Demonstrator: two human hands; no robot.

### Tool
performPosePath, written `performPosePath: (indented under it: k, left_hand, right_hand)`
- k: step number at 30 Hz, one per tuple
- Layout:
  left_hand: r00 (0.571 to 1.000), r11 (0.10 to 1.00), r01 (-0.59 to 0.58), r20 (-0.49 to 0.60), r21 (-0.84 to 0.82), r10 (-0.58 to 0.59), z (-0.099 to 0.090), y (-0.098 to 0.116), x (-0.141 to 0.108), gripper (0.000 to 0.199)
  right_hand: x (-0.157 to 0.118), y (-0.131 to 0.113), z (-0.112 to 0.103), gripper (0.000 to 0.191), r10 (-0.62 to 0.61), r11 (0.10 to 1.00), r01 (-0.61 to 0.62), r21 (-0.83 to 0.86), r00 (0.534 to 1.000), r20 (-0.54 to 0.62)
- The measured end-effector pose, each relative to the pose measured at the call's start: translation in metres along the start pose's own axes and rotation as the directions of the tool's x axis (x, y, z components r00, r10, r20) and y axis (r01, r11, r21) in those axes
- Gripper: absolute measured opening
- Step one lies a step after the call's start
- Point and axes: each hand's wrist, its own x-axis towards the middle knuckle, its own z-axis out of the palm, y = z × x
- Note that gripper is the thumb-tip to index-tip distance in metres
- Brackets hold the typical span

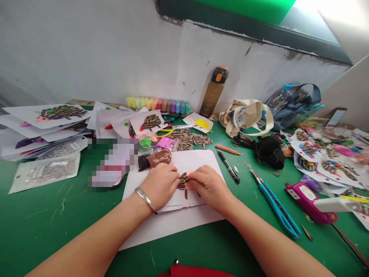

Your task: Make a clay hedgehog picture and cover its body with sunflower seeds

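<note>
On the stacked white paper [173, 231] in front of me is a pink clay shape [190, 185] with brown leg-like strips [186, 194]. Striped sunflower seeds [182, 181] are set in rows on its left side. My left hand [160, 186], with a silver bangle at the wrist, rests on the paper with curled fingers against the seeds' left edge; what its fingertips hold, if anything, is hidden. From the other side, my right hand [211, 189] pinches a sunflower seed at the clay, covering part of the shape. Brown clay [160, 157] in clear wrap lies just beyond my left hand.
Loose sunflower seeds [190, 140] are heaped behind the paper. A pen [228, 165], a blue utility knife [275, 204] and a magenta device [309, 202] lie rightward. Finished seed pictures [62, 112] are stacked left. A bottle [213, 92] stands by the wall.
</note>
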Motion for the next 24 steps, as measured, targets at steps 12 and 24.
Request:
performPosePath:
  k: [12, 24]
  left_hand:
    - [1.000, 1.000, -0.001, 0.027, 0.027, 0.000, 0.000, 0.000, 0.001, 0.024]
    - [0.999, 0.999, 0.015, 0.043, 0.038, -0.017, -0.002, 0.003, 0.001, 0.023]
  right_hand:
    - [0.003, 0.000, 0.007, 0.015, -0.024, 0.991, 0.028, -0.131, 0.999, 0.029]
    - [0.002, 0.002, 0.004, 0.010, -0.004, 0.990, 0.003, -0.143, 1.000, -0.005]
